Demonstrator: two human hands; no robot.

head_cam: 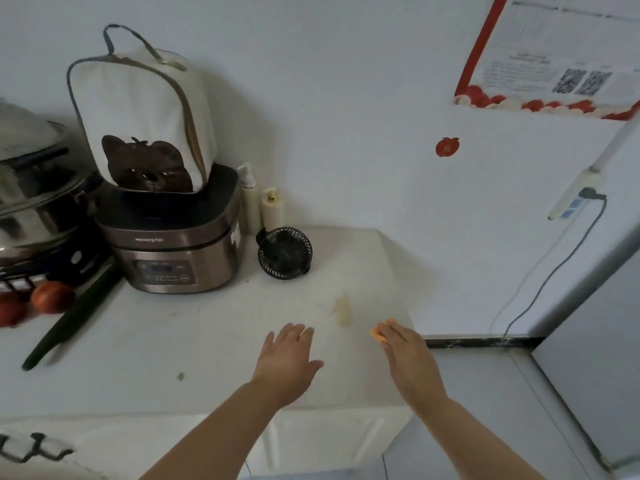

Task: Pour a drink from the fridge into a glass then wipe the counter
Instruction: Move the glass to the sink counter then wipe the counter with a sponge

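Note:
The white counter [214, 341] carries a yellowish spill stain [343, 308] near its right end. My right hand [408, 355] lies on the counter's right edge, over an orange cloth or sponge [378, 335] whose corner sticks out past the fingertips. Whether the fingers curl round it cannot be told. My left hand [289, 355] hovers flat with straight fingers just left of the stain and holds nothing. The grey fridge [595, 341] stands at the right with its door closed. No glass or drink is in view.
A small black fan [284, 252] stands behind the stain. A brown multicooker [173, 251] bears a white bag [145, 112]; two bottles [261, 206] stand beside it. Left are a steel pot [31, 188], tomatoes [52, 296] and a cucumber [72, 317].

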